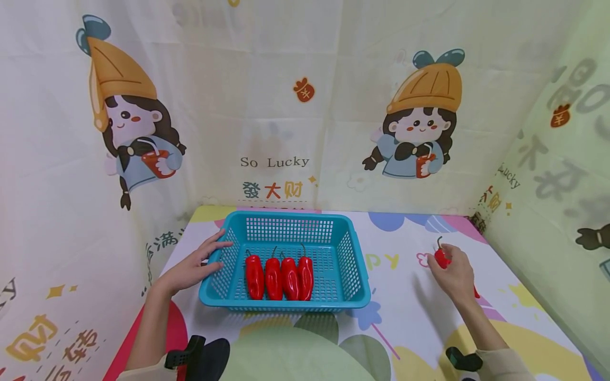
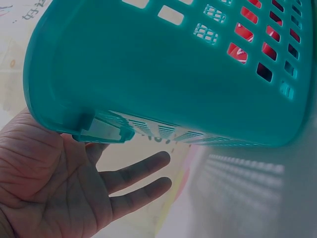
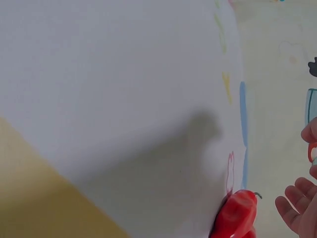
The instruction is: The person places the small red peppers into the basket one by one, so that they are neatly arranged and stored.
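A turquoise plastic basket stands on the table with several glossy red chili peppers in a row inside it. At its left end, my left hand rests on the rim with fingers spread; the left wrist view shows two straight fingers outside the basket wall. To the right of the basket, my right hand pinches another red chili pepper, its stem pointing up. Part of a further red pepper shows behind that hand, and a pepper lies on the table in the right wrist view.
A patterned cloth covers the table. Printed fabric walls enclose it at the back and both sides. Shadows of the right hand and arm fall on the cloth.
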### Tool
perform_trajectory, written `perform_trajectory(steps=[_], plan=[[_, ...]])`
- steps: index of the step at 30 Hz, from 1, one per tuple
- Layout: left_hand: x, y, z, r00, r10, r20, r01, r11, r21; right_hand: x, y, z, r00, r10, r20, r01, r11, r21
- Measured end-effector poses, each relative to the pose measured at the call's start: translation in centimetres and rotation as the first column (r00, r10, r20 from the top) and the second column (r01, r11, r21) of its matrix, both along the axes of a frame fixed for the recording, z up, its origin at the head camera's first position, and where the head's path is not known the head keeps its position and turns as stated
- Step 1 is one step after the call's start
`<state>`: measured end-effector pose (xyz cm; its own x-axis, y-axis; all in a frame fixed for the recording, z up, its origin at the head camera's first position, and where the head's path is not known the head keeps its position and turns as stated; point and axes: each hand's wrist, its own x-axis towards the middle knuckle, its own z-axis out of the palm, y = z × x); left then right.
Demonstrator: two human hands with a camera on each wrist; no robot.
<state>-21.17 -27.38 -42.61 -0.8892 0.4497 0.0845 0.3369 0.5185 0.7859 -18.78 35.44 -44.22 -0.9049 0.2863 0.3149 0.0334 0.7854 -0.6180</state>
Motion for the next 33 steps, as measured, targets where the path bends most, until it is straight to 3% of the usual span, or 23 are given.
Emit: perform_trajectory(steps=[13,21,33], plan=[[0.1,0.1,0.0,1.000,-0.002,-0.004,0.002,1.000,0.002,-0.3,1.9,-1.1,0.999,-0.028,0.046,0.027,0.999,0.026],[0.1,0.0,0.0,1.000,0.001,-0.001,-0.001,1.000,0.006,-0.5,2.7,-1.3,0.996,-0.029,0.082,0.030,1.000,-0.006],[0.0,-0.1,-0.1,1.000,0.001,0.003,-0.001,1.000,0.003,-0.8,4.0,-2.3,0.999,0.011,0.053,-0.013,0.999,0.038]])
